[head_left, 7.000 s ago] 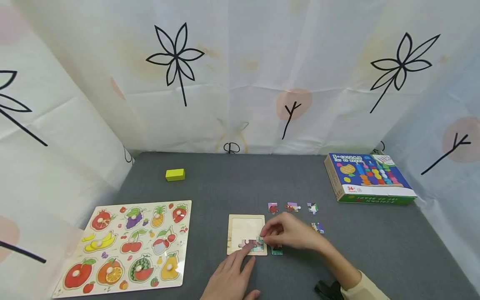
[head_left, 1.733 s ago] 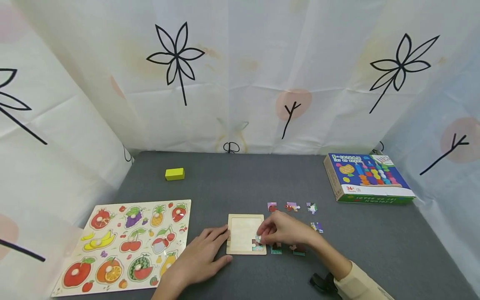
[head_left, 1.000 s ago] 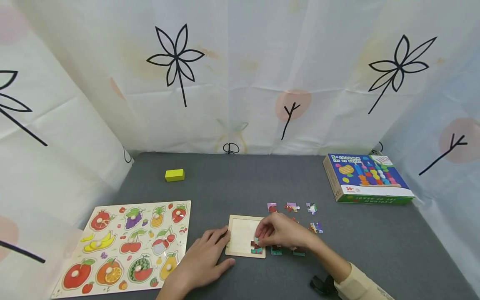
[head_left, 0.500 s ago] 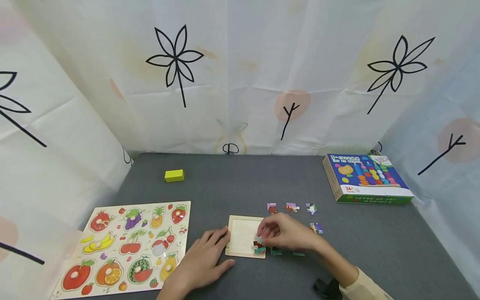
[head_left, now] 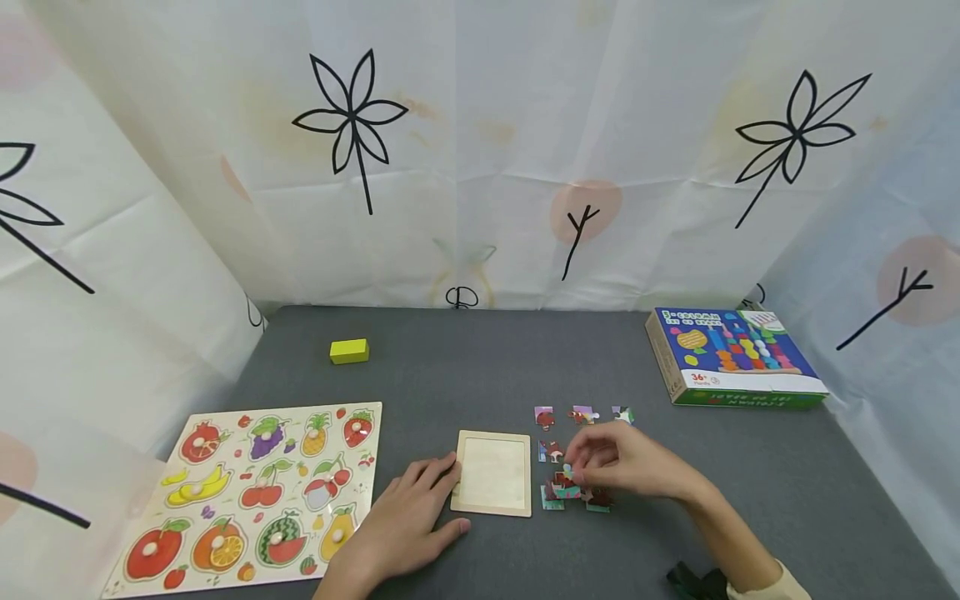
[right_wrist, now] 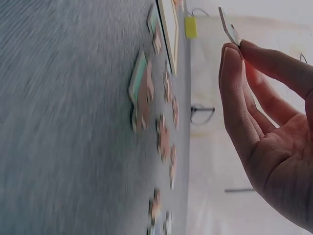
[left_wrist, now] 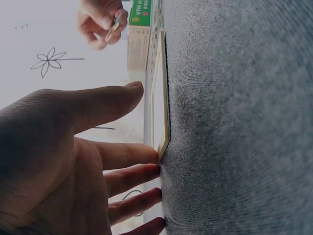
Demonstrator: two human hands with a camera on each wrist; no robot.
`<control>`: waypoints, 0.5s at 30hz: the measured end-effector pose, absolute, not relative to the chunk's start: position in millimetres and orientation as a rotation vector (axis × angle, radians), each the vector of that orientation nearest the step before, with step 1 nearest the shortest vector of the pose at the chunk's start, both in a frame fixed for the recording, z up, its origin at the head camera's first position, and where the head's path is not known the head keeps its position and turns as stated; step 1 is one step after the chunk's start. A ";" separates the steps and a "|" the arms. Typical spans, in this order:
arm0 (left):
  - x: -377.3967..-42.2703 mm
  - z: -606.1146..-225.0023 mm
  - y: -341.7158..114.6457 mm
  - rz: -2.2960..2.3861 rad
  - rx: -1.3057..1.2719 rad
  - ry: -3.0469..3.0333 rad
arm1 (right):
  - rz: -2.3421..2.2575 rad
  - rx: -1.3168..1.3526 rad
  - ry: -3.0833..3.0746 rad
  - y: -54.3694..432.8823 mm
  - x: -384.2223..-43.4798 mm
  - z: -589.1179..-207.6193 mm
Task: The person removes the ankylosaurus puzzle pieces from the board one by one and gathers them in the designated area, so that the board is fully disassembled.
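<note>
My right hand (head_left: pixel 630 462) pinches a small jigsaw piece (right_wrist: pixel 229 27) between thumb and fingertips, held up over the loose pieces beside the tray. The piece shows edge-on in the right wrist view; a turquoise strip runs along its lower side in the head view. My left hand (head_left: pixel 401 521) lies on the table with fingers extended, fingertips right at the left edge of the square wooden puzzle tray (head_left: pixel 491 475). That tray's pale recess holds no piece. Loose jigsaw pieces (head_left: pixel 544 417) lie in rows to its right, some partly hidden by my right hand.
A fruit peg puzzle board (head_left: pixel 288 450) lies at the left. Farther back sits a yellow block (head_left: pixel 349 351). At the back right is a blue and green toy box (head_left: pixel 738 354). White patterned cloth (head_left: pixel 465 167) hangs behind the grey table (head_left: pixel 420 367).
Several pieces were in the tray's lower right at first; later only one showed there. My right hand has now lifted that piece out to the right. My left hand shifted left to the tray's edge.
</note>
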State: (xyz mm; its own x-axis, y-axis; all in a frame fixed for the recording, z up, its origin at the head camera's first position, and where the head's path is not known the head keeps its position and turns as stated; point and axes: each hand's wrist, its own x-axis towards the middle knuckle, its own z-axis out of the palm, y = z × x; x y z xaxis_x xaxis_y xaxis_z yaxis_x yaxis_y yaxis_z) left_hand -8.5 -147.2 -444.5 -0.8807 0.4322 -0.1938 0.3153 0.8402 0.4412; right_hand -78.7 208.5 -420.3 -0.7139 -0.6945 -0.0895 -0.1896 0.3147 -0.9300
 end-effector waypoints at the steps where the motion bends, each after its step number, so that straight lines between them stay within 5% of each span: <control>1: -8.6 -444.4 -147.3 0.585 0.569 2.734 | -1.394 -0.771 2.107 213.1 -77.9 -419.3; 15: -8.3 -444.5 -147.1 0.577 0.573 2.740 | -1.412 -0.616 2.125 271.0 -64.3 -423.9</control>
State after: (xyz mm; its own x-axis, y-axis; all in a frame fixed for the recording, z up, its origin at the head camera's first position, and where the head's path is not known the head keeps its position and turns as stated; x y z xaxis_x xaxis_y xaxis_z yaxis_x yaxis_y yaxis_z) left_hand -8.3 -147.1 -444.5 -0.8813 0.4331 -0.1892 0.3200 0.8414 0.4355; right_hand -64.3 271.0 -423.9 -0.7662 -0.6212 -0.1646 -0.0890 0.3562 -0.9301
